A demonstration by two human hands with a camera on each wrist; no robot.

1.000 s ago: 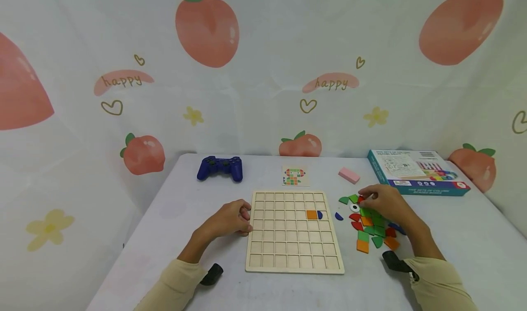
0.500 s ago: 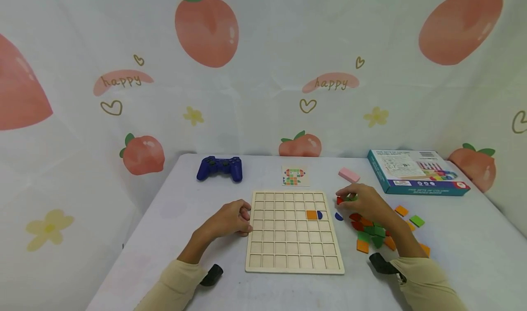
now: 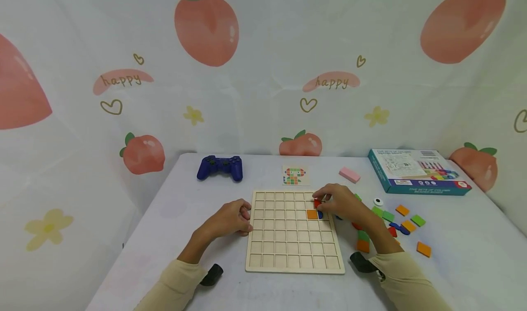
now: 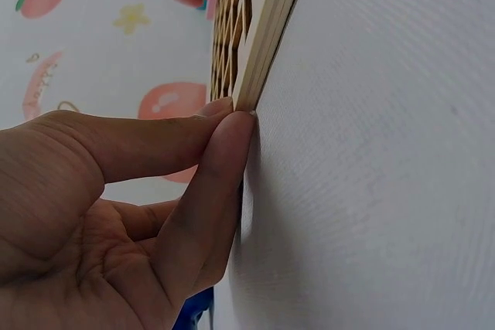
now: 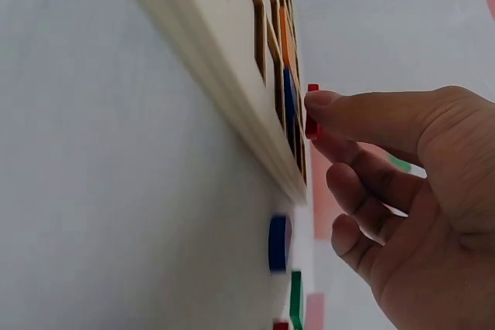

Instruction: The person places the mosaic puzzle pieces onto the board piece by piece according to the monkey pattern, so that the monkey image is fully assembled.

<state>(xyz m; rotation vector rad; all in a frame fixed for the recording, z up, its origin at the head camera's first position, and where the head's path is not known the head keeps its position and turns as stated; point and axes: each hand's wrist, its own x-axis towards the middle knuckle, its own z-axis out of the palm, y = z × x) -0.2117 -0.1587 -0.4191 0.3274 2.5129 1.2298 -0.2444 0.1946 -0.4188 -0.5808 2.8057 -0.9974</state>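
A wooden grid board [image 3: 280, 247] lies on the table between the hands. At its left edge, my left hand [image 3: 230, 217] holds the rim; the left wrist view shows thumb and index fingertips at the board's side [image 4: 267, 44]. Over the board's upper right cells, my right hand [image 3: 343, 206] pinches a small red tile [image 3: 317, 203] between thumb and index finger. In the right wrist view that red tile [image 5: 312, 117] is edge-on, close above the grid. An orange square tile [image 3: 312, 214] and a blue half-round tile [image 3: 320, 215] sit in neighbouring cells just below it.
Loose coloured tiles, such as an orange square [image 3: 423, 249] and a white ring-like disc [image 3: 378, 202], spread right of the board, partly behind my right arm. Behind stand a blue game controller [image 3: 220, 164], a pattern card [image 3: 295, 175], a pink block [image 3: 349, 174] and a flat box [image 3: 424, 171].
My right hand has moved left from the loose tiles to the board's upper right, carrying the red tile. Tiles once behind its arm now show. My left hand stays at the rim.
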